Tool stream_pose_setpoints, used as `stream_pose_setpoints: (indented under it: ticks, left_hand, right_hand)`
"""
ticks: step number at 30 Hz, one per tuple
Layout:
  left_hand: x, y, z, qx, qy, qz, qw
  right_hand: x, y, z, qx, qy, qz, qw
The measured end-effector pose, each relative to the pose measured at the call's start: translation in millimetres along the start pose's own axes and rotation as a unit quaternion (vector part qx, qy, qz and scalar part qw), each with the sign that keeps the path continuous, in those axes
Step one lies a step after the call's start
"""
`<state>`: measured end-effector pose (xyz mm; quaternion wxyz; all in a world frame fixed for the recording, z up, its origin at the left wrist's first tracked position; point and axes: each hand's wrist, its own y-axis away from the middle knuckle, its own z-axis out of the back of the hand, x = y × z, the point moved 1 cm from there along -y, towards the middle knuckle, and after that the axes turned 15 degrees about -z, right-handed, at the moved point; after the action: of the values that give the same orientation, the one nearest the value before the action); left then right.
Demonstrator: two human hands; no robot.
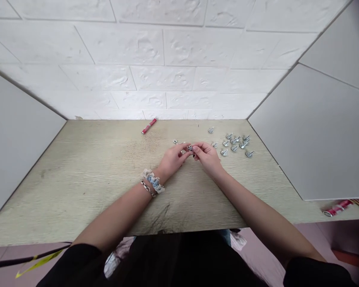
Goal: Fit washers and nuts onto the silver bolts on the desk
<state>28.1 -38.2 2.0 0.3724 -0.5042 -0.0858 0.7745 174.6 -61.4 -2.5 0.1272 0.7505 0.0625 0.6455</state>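
Observation:
Both hands meet over the middle of a pale wooden desk. My left hand and my right hand pinch one small metal bolt with a nut between their fingertips. A scrunchie and a chain bracelet sit on my left wrist. Several similar small metal bolts lie scattered just right of my right hand. One small metal piece lies just beyond my left hand.
A red tube-like item lies near the back wall. White side panels close in the desk left and right, and a white brick wall stands behind. Another red item sits at the far right edge.

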Motion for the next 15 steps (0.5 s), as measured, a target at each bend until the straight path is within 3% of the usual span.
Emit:
stream_pose_setpoints:
  ticks: [7,15]
  left_hand:
    - [-1.8,-2.5,0.5,0.029,-0.014,-0.007,0.999]
    - [-3.6,-3.0,2.8,-0.001,-0.086,-0.025,0.996]
  right_hand:
    - [-9.9,-3.5,-6.9,0.002,-0.043,-0.035,0.998]
    - [-3.4,-2.1,-15.9,0.024,0.055,-0.028,0.998]
